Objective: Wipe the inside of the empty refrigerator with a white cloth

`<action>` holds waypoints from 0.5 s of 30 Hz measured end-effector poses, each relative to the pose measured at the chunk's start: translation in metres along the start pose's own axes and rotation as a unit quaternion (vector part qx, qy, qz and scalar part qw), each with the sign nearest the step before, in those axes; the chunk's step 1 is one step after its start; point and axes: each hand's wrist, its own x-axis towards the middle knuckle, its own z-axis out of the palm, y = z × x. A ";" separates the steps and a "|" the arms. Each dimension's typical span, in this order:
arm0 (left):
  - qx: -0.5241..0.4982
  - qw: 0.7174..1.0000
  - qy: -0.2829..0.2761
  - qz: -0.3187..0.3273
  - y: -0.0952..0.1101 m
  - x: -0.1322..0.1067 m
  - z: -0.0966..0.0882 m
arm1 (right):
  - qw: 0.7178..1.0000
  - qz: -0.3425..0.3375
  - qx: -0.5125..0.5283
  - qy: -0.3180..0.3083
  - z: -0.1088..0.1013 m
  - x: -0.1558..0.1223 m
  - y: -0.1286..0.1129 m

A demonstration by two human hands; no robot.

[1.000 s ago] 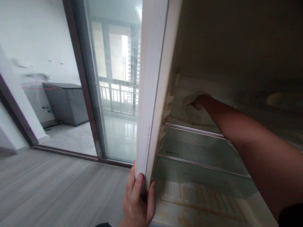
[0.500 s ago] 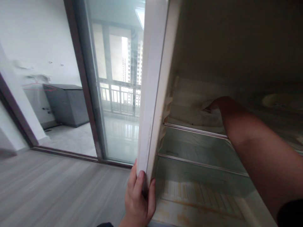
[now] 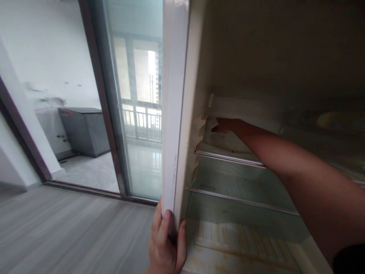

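My left hand (image 3: 165, 243) is wrapped round the white front edge (image 3: 173, 133) of an open refrigerator's side wall, low down. Inside the dim cabinet, my right hand (image 3: 225, 125) reaches to the back left, above the upper glass shelf (image 3: 228, 146). Its fingers are closed on a pale cloth (image 3: 211, 123), which is small and dim in view, close to the left inner wall and its moulded shelf supports (image 3: 199, 133). A second glass shelf (image 3: 228, 175) lies below. Yellow-brown stains mark the ribbed bottom (image 3: 234, 243).
A round, yellowish fitting (image 3: 332, 120) shows faintly at the back right of the cabinet. To the left are wood-look flooring (image 3: 85, 232), a dark-framed sliding glass door (image 3: 137, 160) and a grey box-shaped cabinet (image 3: 88, 131) beyond the doorway.
My right hand has moved left with the cloth, from the middle of the back towards the left inner wall. My left hand keeps its grip on the edge. The view has shifted slightly.
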 end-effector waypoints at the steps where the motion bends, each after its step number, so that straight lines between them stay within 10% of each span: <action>1: 0.000 1.000 0.001 0.002 0.000 0.001 0.000 | 1.000 0.001 -0.019 -0.011 -0.002 -0.002 0.001; 15: -0.001 1.000 -0.002 0.005 -0.001 0.003 0.000 | 0.979 0.175 -0.076 -0.074 -0.038 -0.041 0.082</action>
